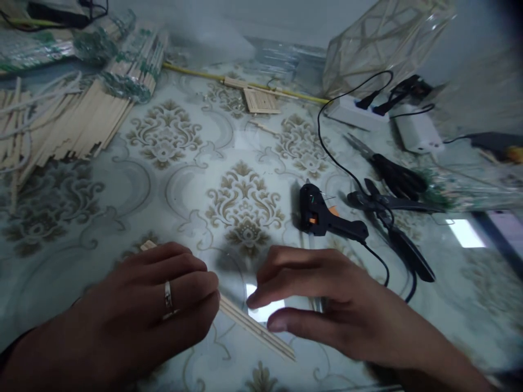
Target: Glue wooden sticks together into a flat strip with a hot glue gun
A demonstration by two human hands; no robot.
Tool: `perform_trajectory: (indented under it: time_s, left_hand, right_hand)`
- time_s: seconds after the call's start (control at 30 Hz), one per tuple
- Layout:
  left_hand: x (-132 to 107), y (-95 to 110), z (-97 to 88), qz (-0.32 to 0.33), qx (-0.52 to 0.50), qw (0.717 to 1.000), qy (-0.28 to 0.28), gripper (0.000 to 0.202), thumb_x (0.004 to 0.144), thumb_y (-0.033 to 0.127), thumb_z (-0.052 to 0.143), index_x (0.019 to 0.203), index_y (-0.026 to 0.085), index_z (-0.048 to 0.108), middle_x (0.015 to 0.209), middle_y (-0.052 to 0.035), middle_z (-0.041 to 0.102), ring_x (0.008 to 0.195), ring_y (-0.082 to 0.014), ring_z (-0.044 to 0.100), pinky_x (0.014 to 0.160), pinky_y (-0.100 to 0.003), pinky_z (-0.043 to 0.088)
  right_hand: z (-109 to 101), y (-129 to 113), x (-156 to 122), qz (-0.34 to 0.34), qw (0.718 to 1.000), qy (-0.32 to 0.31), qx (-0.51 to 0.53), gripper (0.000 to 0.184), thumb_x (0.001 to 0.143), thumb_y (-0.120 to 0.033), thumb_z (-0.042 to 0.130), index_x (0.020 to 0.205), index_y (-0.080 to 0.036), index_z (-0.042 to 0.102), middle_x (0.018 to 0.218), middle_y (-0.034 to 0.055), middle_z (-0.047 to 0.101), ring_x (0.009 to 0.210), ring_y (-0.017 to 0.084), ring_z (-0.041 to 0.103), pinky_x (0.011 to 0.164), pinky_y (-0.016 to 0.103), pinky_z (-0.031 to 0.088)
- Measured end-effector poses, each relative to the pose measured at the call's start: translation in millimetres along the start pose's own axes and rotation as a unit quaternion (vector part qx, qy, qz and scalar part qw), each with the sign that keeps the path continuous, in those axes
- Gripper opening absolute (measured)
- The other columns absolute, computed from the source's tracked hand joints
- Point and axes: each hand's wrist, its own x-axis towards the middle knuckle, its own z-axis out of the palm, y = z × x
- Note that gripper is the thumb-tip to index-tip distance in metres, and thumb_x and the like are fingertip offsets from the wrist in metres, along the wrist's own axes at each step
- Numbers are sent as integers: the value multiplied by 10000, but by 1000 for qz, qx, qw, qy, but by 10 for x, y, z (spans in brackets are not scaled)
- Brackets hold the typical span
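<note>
My left hand (155, 305), wearing a ring, lies palm down with its fingers curled over a thin wooden stick (257, 328) that rests flat on the patterned table (171, 179). One end of the stick pokes out behind the knuckles and the other runs down to the right. My right hand (327, 305) hovers just right of the stick, fingers stretched and slightly apart, holding nothing. A black glue gun (322, 215) lies just beyond the right hand.
Black scissors (388, 174), pliers (392, 218) and a cord (339, 158) lie at the right. A white power strip (355, 111) and adapter (417, 133) sit farther back. Bundles of wooden sticks (73, 120) fill the left. A stick-frame structure (384, 43) stands at the back.
</note>
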Motion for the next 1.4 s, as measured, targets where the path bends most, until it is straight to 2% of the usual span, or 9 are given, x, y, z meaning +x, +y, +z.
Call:
perform_trajectory:
  time_s: [0.13,0.2,0.33,0.57,0.67,0.8,0.97,1.27,1.4]
  left_hand:
    - [4,-18,51,18,-20,999,38,260,1211,174,443,1096,235,668,975,63,799,864,-114,723,834,-294,542]
    - [5,-22,70,40,-8,997,59,253,1203,148,458,1042,218,640,930,64,768,783,-101,676,780,-291,523]
    - [-18,-27,109,50,36,998,15,290,1181,89,415,1046,205,643,858,37,706,719,-131,608,665,-326,453]
    - [-24,-59,174,51,30,998,20,306,1153,67,430,971,212,630,787,53,639,637,-126,532,587,-337,371]
    - [-32,-98,140,40,49,997,33,224,1130,73,512,1029,215,651,834,46,683,663,-129,580,603,-325,409]
    - [-36,-121,80,42,32,998,43,230,1136,83,504,1036,230,649,933,38,759,756,-132,658,674,-308,497]
    - [-14,-65,48,4,-30,998,54,195,1186,176,494,1132,251,666,930,38,794,817,-129,733,845,-305,605]
    - [-30,-91,-24,90,28,995,31,226,1171,132,483,1193,220,691,1038,-2,843,913,-169,785,896,-338,644]
    - [-34,-103,-19,91,26,995,36,241,1180,133,468,1185,208,697,1020,5,829,896,-158,772,858,-331,616]
  right_hand:
    - [136,2,-1,-7,997,36,-61,260,965,-324,912,1124,-128,851,981,49,785,878,134,748,776,228,587]
    - [187,-3,-2,-11,992,56,-108,186,1011,-268,863,1138,-135,835,992,55,786,902,151,741,777,254,589]
    - [244,4,-3,-28,984,89,-149,100,1054,-94,736,1017,-139,817,920,50,788,832,151,706,750,284,578]
    - [192,3,9,78,994,82,-12,202,1043,-195,788,845,-171,819,768,4,746,722,117,677,642,251,523]
    - [93,-6,4,126,985,103,49,292,1042,-338,823,788,-198,790,741,-21,723,680,100,674,615,222,519]
    - [-14,20,3,119,981,146,46,305,1061,-404,804,815,-224,811,780,-20,771,715,95,724,668,193,556]
    - [-1,53,36,89,988,114,60,260,1046,-421,821,882,-226,874,806,-5,813,718,88,756,664,161,576]
    - [-4,83,-7,53,995,26,84,71,1003,-158,850,1033,-155,914,896,51,852,811,103,791,750,165,614]
    - [11,82,-29,36,998,16,39,76,1005,-142,842,1049,-157,903,935,49,858,849,108,796,787,179,618]
